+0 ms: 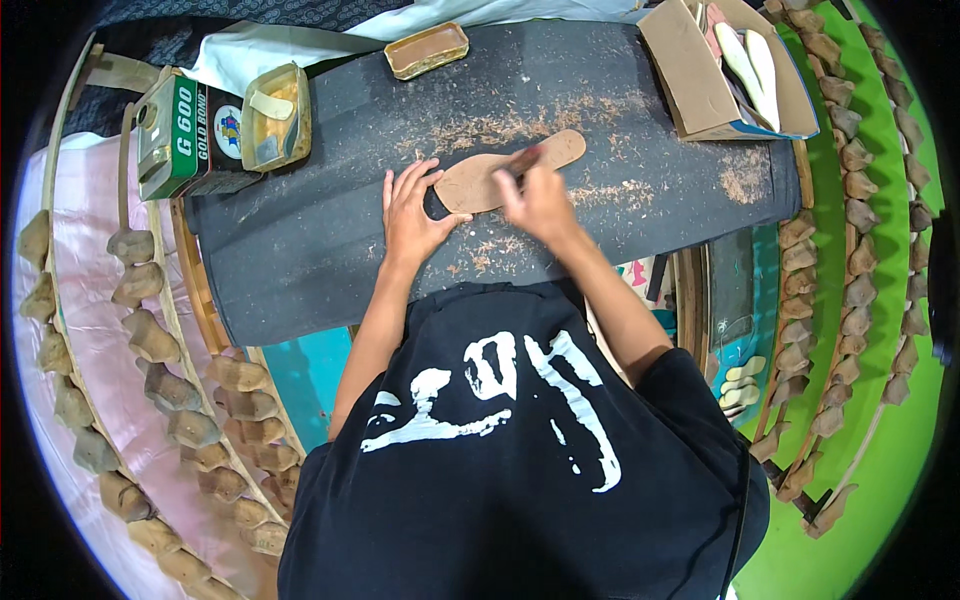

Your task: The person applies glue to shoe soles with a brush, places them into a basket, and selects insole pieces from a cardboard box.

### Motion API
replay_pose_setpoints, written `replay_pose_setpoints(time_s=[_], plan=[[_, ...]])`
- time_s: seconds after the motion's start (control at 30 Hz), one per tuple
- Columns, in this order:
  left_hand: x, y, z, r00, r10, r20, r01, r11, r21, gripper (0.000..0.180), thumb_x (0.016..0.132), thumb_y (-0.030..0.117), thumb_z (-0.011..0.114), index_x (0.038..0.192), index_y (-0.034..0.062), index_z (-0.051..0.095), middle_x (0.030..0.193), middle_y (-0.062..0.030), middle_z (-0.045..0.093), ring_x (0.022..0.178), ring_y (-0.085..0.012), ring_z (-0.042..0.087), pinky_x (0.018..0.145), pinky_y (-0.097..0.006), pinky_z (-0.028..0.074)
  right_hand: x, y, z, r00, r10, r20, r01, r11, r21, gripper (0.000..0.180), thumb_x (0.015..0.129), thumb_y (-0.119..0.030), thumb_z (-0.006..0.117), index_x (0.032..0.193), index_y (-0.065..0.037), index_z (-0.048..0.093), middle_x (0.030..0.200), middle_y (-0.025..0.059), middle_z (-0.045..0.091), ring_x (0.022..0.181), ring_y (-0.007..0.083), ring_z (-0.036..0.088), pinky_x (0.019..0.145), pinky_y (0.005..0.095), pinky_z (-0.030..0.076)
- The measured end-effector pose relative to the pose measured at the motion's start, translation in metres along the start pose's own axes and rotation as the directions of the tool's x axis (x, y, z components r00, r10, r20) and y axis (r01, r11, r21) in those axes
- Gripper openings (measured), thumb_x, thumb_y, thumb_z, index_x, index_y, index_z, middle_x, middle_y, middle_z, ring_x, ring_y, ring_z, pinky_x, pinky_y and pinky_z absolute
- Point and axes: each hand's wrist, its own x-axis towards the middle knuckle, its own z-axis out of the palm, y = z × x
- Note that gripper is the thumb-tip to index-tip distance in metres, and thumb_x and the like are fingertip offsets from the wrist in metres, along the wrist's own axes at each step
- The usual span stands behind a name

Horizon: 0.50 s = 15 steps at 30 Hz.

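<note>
A tan, sole-shaped piece (478,182) lies slantwise on the dark cloth of the worktable, its broad end to the left and its narrow end to the far right. Against the broad end rests my left hand (410,212), fingers spread, with the thumb at the near edge of the piece. Over its middle my right hand (540,208) is closed around a dark reddish tool (525,160), blurred and mostly covered by the fingers, so its kind cannot be made out. Brown shavings (480,135) are scattered around the sole piece.
At the far left stand a green and black tin (178,135) and a yellowish tub (272,150) with a spreader in it. A shallow tan tray (427,50) sits at the far edge. A cardboard box (690,75) with pale shoe forms stands far right. Racks of wooden lasts (858,185) flank both sides.
</note>
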Motion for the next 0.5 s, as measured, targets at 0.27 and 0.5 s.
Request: replay_pose_setpoints(time_s=[0.27, 0.5], plan=[[-0.001, -0.001, 0.000, 1.000, 0.003, -0.009, -0.002, 1.000, 0.012, 0.085, 0.054, 0.045, 0.100, 0.126, 0.0107, 0.070, 0.147, -0.0033, 0.065, 0.144, -0.0276, 0.053, 0.129, -0.056, 0.024, 0.021, 0.052, -0.036, 0.942, -0.226, -0.249, 0.144, 0.941, -0.307, 0.019, 0.093, -0.006, 0.071, 0.106, 0.002, 0.060, 0.090, 0.0206, 0.068, 0.079, 0.0408, 0.068, 0.072, 0.0482, 0.057], [0.002, -0.004, 0.008, 0.999, 0.011, -0.031, -0.011, 1.000, -0.009, 0.061, 0.068, 0.028, 0.093, 0.122, 0.0091, 0.072, 0.145, -0.0028, 0.066, 0.143, -0.0255, 0.054, 0.130, -0.054, 0.023, 0.000, -0.035, 0.056, 0.961, -0.268, -0.069, 0.273, 0.959, 0.076, 0.033, 0.094, -0.015, 0.071, 0.117, 0.007, 0.060, 0.096, 0.0250, 0.071, 0.087, 0.0421, 0.072, 0.079, 0.0503, 0.058]])
